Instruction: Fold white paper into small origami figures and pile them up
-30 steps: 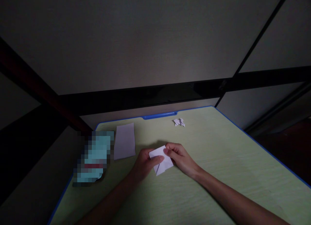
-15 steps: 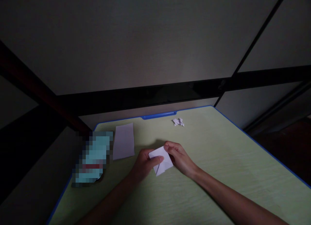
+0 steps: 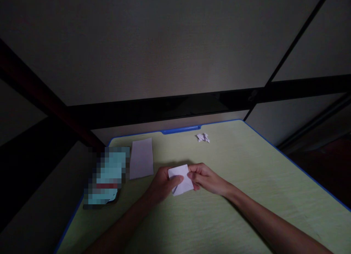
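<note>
A small square of folded white paper [image 3: 181, 187] is held between both hands above the table. My left hand [image 3: 163, 184] grips its left side, thumb lying flat across the front and fingers behind. On the right edge, my right hand [image 3: 204, 177] pinches the paper between thumb and fingers. Creases run over the face of the square. The fingers behind the paper are mostly hidden.
A pale green table [image 3: 246, 166] with a blue rim carries a stack of white paper [image 3: 142, 159] at left. Beside that lies a blurred-out phone-like object [image 3: 108, 177]. A small folded paper piece [image 3: 203, 137] rests near the back edge, before a dark panelled wall [image 3: 164, 45].
My right hand has shifted its pinch from the top corner down to the right edge. The folded paper has turned a little and sits more upright. The view has moved slightly.
</note>
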A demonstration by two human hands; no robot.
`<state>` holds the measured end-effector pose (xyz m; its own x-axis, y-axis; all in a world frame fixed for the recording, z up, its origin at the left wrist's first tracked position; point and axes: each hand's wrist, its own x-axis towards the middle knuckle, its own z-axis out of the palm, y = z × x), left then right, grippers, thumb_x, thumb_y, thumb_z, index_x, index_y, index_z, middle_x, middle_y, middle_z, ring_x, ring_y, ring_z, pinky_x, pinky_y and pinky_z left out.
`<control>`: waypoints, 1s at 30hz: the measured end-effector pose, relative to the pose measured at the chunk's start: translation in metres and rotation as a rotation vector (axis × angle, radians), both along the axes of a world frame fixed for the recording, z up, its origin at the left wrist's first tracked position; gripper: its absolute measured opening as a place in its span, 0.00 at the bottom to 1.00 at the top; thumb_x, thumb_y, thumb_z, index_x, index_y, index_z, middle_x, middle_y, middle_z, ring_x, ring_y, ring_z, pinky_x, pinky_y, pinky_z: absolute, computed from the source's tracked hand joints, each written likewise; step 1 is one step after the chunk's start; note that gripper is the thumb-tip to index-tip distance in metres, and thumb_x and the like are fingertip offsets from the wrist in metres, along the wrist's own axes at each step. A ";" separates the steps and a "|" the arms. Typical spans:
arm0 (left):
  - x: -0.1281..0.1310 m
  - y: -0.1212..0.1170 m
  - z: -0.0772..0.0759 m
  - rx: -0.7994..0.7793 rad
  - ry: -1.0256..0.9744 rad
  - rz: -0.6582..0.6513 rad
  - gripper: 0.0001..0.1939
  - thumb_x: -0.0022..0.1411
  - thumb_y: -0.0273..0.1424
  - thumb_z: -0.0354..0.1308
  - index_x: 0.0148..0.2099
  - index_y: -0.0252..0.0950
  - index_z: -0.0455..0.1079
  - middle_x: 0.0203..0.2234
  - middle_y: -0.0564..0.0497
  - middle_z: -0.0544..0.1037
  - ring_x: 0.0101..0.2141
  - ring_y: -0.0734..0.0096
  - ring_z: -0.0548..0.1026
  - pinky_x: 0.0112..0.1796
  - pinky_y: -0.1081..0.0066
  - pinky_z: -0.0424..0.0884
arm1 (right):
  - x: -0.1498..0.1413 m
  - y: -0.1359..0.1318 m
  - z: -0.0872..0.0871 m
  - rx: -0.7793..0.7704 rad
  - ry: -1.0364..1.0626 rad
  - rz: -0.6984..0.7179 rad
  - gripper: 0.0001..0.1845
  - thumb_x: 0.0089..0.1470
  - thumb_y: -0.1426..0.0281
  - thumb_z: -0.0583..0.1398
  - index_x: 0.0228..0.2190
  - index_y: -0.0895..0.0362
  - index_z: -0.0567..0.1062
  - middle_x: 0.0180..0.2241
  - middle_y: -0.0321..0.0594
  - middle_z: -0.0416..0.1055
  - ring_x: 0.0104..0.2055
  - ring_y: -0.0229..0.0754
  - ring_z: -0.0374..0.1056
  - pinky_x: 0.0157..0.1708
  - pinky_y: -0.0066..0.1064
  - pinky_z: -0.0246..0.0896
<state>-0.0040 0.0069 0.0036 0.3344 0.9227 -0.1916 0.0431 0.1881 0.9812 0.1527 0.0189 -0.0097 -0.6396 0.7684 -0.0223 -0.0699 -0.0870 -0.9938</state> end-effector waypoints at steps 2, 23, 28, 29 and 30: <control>-0.001 0.000 0.001 -0.018 -0.010 -0.035 0.07 0.41 0.30 0.53 0.20 0.30 0.66 0.13 0.53 0.68 0.16 0.79 0.61 0.18 0.78 0.55 | 0.001 0.000 -0.001 0.007 -0.010 0.012 0.13 0.48 0.66 0.52 0.19 0.62 0.65 0.14 0.31 0.59 0.15 0.27 0.53 0.15 0.20 0.47; 0.001 0.004 -0.006 -0.057 0.043 -0.033 0.07 0.41 0.30 0.55 0.23 0.29 0.66 0.15 0.54 0.68 0.17 0.79 0.64 0.18 0.78 0.60 | 0.001 -0.001 0.003 0.032 -0.003 -0.277 0.13 0.39 0.66 0.60 0.16 0.61 0.62 0.12 0.26 0.55 0.13 0.25 0.49 0.13 0.19 0.42; 0.008 0.004 -0.002 -0.012 -0.084 0.170 0.09 0.43 0.32 0.54 0.24 0.29 0.66 0.16 0.52 0.71 0.19 0.76 0.66 0.22 0.76 0.61 | -0.009 -0.002 0.002 -0.027 0.032 -0.357 0.13 0.38 0.64 0.60 0.19 0.60 0.62 0.15 0.31 0.65 0.14 0.28 0.57 0.14 0.21 0.50; 0.009 0.004 -0.001 0.008 -0.108 0.195 0.09 0.44 0.32 0.54 0.23 0.29 0.66 0.15 0.53 0.70 0.19 0.76 0.66 0.21 0.76 0.61 | -0.011 -0.003 0.001 -0.033 0.035 -0.338 0.13 0.38 0.64 0.60 0.19 0.60 0.62 0.16 0.33 0.66 0.15 0.29 0.59 0.14 0.22 0.52; 0.010 0.003 -0.001 0.020 -0.131 0.206 0.09 0.44 0.32 0.54 0.22 0.29 0.65 0.14 0.53 0.69 0.18 0.76 0.65 0.21 0.76 0.60 | -0.012 -0.004 0.000 -0.033 0.030 -0.313 0.13 0.38 0.65 0.60 0.19 0.60 0.62 0.17 0.34 0.66 0.15 0.30 0.59 0.15 0.22 0.53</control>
<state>0.0057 0.0102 0.0025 0.1595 0.9773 -0.1396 -0.1221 0.1599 0.9796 0.1402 0.0152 -0.0094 -0.3730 0.9271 -0.0351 -0.1271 -0.0886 -0.9879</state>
